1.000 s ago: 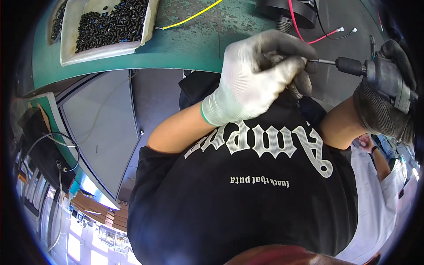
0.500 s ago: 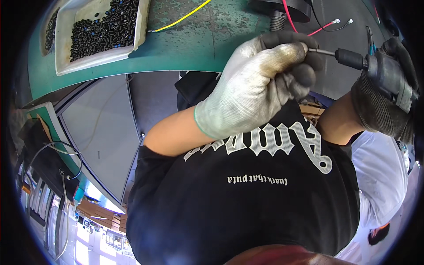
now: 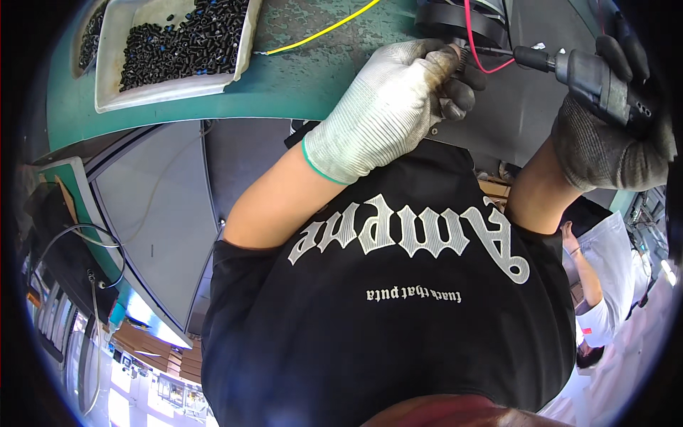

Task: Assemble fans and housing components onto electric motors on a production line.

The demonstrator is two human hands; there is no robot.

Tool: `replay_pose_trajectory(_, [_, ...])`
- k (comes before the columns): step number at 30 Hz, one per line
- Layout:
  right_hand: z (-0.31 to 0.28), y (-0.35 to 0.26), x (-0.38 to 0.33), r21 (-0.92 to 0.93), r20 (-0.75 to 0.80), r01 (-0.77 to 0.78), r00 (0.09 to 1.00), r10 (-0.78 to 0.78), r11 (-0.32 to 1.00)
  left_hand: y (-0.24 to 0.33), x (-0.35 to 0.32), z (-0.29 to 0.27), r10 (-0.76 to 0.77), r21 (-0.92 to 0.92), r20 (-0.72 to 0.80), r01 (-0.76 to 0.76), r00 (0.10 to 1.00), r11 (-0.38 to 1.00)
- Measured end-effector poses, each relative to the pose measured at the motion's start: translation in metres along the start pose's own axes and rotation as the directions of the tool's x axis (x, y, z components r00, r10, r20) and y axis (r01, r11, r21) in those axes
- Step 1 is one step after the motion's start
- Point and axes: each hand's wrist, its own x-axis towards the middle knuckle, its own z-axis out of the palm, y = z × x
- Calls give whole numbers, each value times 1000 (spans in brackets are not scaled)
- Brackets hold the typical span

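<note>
Left hand point(image 3: 388, 107) was pinched shut on a small screw point(image 3: 462, 57), light and slippery. Right hand point(image 3: 612, 135) was wrapped tight around the driver point(image 3: 597, 78); rigid, best held mid-body.

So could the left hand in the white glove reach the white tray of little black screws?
Probably yes: the left hand is beside the white tray on the same green bench, with nothing between.

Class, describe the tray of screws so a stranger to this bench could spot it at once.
Start at the green worktop across the top of the view. At its left end sits a shallow pale tray, away from both gloved hands. It alone is heaped with small black screws; a yellow wire runs beside it.
</note>
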Motion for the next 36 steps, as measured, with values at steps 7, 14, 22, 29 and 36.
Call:
replay_pose_trajectory(7, [20, 6, -7, -78, -72, -53, 996, 47, 996, 0, 1, 3, 46, 274, -66, -26, 997, 961])
replay_pose_trajectory(14, [30, 15, -19, -151, -173, -116, 981, 89, 982, 3, 0, 2, 36, 305, -90, -7, 995, 952])
replay_pose_trajectory(22, [26, 10, -27, -211, -291, -144, 953, 78, 967, 13, 0, 10, 21, 392, -106, 22, 994, 920])
replay_pose_trajectory(29, [38, 3, -8, -432, -321, 17, 931, -171, 902, 4, 7, 5, 48, 45, -11, -47, 999, 998])
replay_pose_trajectory(36, [-67, -73, -1, -824, -212, 260, 683, -699, 504, -4, -6, 27, 404, 835, -269, 2, 874, 550])
